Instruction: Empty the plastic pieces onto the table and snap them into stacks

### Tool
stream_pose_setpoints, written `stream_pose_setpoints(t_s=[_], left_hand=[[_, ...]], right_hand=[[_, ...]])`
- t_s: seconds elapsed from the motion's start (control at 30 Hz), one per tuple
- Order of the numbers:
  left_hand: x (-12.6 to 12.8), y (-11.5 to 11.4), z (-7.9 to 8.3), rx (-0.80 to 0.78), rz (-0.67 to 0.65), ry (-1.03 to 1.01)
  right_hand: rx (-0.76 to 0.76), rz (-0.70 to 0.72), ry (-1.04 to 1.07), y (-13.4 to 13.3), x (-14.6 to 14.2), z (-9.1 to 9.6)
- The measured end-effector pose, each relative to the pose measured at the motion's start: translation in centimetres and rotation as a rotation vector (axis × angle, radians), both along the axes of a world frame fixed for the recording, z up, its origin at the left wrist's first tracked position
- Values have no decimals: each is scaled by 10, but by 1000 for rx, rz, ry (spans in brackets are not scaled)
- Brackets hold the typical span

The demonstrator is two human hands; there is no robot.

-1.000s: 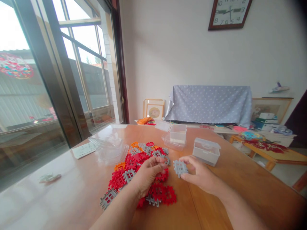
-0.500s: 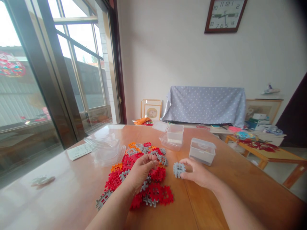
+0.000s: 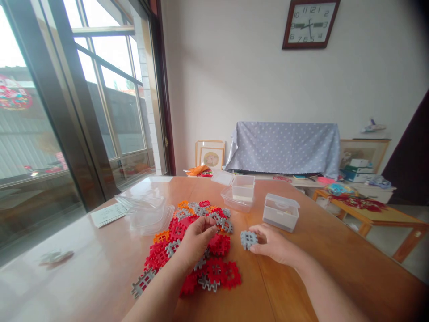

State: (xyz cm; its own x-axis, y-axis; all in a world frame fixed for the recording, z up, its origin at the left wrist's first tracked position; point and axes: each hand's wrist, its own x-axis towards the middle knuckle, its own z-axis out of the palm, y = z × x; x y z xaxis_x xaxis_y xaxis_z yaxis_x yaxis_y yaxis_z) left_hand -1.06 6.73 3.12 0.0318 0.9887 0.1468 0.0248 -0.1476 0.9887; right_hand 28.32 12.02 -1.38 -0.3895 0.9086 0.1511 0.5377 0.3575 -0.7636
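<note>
My right hand [image 3: 270, 241] grips a grey interlocking plastic block [image 3: 248, 240] between thumb and fingers, just right of the pile. The block has square holes and notched edges. Over the pile hangs my left hand [image 3: 198, 236], thumb and fingertips pinched together; whatever may be between them is hidden. Beneath it spreads a heap of similar pieces: red pieces [image 3: 157, 255], grey pieces [image 3: 143, 282] and a few orange pieces [image 3: 161, 236]. My left hand and forearm cover part of the heap.
Clear lidded boxes stand beyond the pile: one box [image 3: 280, 213] at right, another box [image 3: 243, 188] behind. Transparent lids [image 3: 147, 219] and a paper stack [image 3: 109, 214] lie at left, with a small plastic packet [image 3: 56, 257] nearer. All rest on a wooden table [image 3: 268, 286].
The view has shifted slightly, so everything sits a little further left. Both hands keep nearly the same pose, and the right still holds the grey block.
</note>
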Motion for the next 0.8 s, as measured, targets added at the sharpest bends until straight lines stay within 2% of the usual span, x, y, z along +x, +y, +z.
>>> stream_pose_setpoints(t_s=[0.13,0.23,0.33,0.4,0.47,0.53,0.8], left_hand=[[1,-2,1,74,13,189],[6,-13,7,202,-22,473],[12,-29,12,350,-128,865],[15,-37,11,405,-231,1023],[16,-41,8,409,-292,1111],[15,-41,6,388,-292,1168],[13,-30,10,364,-143,1271]], right_hand=[[45,-44,35,-1,-2,3],[142,-126,31,-2,-5,9],[223,-184,18,-3,-9,13],[253,-202,12,-4,-11,14],[271,-210,7,-4,-12,13],[280,-219,7,-3,-13,11],[285,-210,7,-2,-14,9]])
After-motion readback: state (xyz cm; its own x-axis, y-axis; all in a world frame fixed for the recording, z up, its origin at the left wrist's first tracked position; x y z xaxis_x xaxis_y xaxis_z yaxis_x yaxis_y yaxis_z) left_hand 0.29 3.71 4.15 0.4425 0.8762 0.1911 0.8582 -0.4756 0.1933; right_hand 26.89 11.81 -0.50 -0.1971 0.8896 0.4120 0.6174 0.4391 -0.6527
